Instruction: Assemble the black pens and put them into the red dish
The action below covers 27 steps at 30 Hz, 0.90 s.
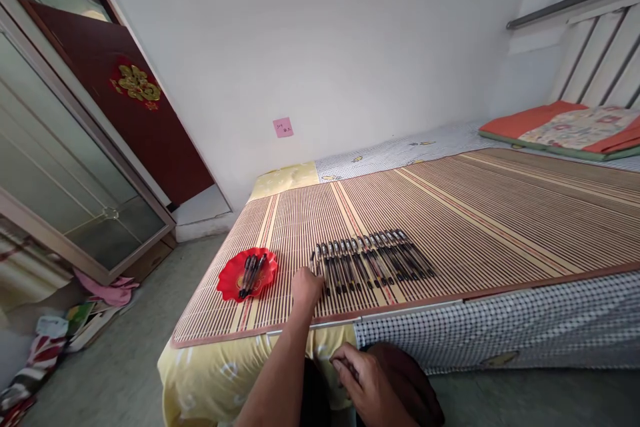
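Observation:
My left hand (pixel 306 285) is closed on a black pen (pixel 313 258) at the left end of a row of pens (pixel 357 260). Its fingers hide the pen's lower part. The row holds several similar pens, dark with clear barrels, side by side on a striped bamboo mat (pixel 450 213). To the left, a red scalloped plate (pixel 225 278) carries a small bundle of pens (pixel 253 273). My right hand (pixel 364 377) rests low by my lap, at the bed's near edge, its fingers curled in with nothing visible in them.
Under the mat lies a bed with a yellow and checked sheet (pixel 415 333). Folded orange bedding (pixel 565 127) sits at the far right. A pink note (pixel 283 127) sticks to the white wall. Clothes (pixel 45 353) lie on the floor at left, near a glass-panelled door (pixel 85 167).

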### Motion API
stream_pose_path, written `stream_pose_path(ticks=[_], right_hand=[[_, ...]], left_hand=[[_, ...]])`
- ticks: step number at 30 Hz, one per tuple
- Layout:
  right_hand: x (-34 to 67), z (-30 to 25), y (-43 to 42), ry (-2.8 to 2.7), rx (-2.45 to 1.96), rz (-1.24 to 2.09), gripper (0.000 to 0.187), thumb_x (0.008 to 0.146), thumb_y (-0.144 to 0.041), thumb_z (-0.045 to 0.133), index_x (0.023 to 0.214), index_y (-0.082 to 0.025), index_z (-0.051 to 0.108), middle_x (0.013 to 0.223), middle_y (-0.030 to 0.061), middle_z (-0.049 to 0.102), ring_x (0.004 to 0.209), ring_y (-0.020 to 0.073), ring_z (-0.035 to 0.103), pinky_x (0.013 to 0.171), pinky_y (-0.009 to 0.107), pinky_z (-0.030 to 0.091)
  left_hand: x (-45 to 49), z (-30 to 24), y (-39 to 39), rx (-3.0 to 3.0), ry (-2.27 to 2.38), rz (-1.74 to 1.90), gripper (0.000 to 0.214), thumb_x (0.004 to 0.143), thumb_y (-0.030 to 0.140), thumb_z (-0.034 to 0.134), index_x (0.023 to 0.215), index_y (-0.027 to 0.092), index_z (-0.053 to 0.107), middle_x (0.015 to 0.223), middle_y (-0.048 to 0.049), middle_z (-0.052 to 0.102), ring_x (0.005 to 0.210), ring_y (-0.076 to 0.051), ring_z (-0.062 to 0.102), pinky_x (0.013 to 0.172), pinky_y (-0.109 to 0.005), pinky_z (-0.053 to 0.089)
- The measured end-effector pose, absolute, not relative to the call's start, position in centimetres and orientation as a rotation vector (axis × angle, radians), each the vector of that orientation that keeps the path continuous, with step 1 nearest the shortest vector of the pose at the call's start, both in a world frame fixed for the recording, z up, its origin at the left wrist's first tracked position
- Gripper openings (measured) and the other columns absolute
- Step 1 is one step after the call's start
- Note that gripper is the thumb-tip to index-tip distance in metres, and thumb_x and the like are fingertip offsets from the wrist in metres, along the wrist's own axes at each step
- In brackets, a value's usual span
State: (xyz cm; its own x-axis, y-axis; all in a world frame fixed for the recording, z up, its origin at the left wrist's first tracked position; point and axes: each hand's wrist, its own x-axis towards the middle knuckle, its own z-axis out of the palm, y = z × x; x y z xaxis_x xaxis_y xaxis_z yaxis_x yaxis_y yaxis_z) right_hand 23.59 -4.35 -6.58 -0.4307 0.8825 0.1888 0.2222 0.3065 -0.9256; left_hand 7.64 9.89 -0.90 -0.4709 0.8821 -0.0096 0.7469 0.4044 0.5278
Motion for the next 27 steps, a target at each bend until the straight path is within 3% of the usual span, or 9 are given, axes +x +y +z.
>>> stream_pose_path(ticks=[7,12,15,17,20,27], right_hand=[[21.6,-7.3,-4.9,-1.892,-0.873,1.259,0.018,0.094,-0.032,0.048,0.082,-0.021,0.055,0.064,-0.0026,0.058,0.061,0.0147,0.056,0.061,0.025,0.038],[22.2,-7.4,-3.8,-1.762,-0.914,1.344,0.025,0.097,-0.039,0.049,0.083,-0.021,0.061,0.062,-0.0017,0.060,0.057,0.0147,0.057,0.056,0.024,0.040],[23.4,-3.9,-0.5,-1.735,-1.005,1.135,0.031,0.100,-0.040,0.048,0.085,-0.020,0.067,0.071,0.0024,0.068,0.067,0.0178,0.064,0.062,0.025,0.047],[23.8,-0.7,3.0,-1.742,-1.050,0.912,0.028,0.100,-0.036,0.049,0.098,-0.020,0.071,0.084,0.0063,0.074,0.075,0.0205,0.068,0.069,0.028,0.051],[22.9,2.9,9.0,-1.952,-1.212,0.572,0.024,0.100,-0.019,0.048,0.103,-0.017,0.071,0.107,0.0110,0.073,0.098,0.0216,0.069,0.086,0.030,0.052],[18.1,2.6,16.9,-2.276,-1.490,0.412,0.017,0.090,-0.006,0.061,0.085,-0.014,0.075,0.096,0.0113,0.073,0.089,0.0204,0.068,0.072,0.027,0.042]], left_hand=[[6.7,-0.7,9.6,1.346,2.308,0.887,0.010,0.072,0.021,0.072,0.066,0.015,0.068,0.067,-0.0112,0.070,0.073,-0.027,0.070,0.065,-0.033,0.046],[5.1,-0.6,9.6,1.216,2.081,1.166,0.021,0.071,0.029,0.072,0.058,0.018,0.061,0.052,-0.0002,0.055,0.053,-0.017,0.056,0.054,-0.028,0.037],[4.1,-0.6,10.0,1.099,1.897,1.345,0.028,0.071,0.038,0.071,0.058,0.019,0.057,0.048,0.0038,0.046,0.048,-0.013,0.046,0.050,-0.025,0.031],[3.5,-0.6,10.4,1.026,1.758,1.443,0.030,0.071,0.044,0.071,0.060,0.019,0.056,0.049,0.0058,0.043,0.047,-0.010,0.039,0.048,-0.023,0.028],[3.2,-0.6,10.7,0.934,1.528,1.537,0.035,0.067,0.051,0.071,0.062,0.019,0.056,0.048,0.0081,0.039,0.044,-0.007,0.029,0.046,-0.022,0.023],[3.0,-0.5,10.1,0.720,1.110,1.638,0.049,0.060,0.052,0.084,0.069,0.021,0.048,0.055,0.0082,0.047,0.042,-0.003,0.028,0.043,-0.019,0.019]])
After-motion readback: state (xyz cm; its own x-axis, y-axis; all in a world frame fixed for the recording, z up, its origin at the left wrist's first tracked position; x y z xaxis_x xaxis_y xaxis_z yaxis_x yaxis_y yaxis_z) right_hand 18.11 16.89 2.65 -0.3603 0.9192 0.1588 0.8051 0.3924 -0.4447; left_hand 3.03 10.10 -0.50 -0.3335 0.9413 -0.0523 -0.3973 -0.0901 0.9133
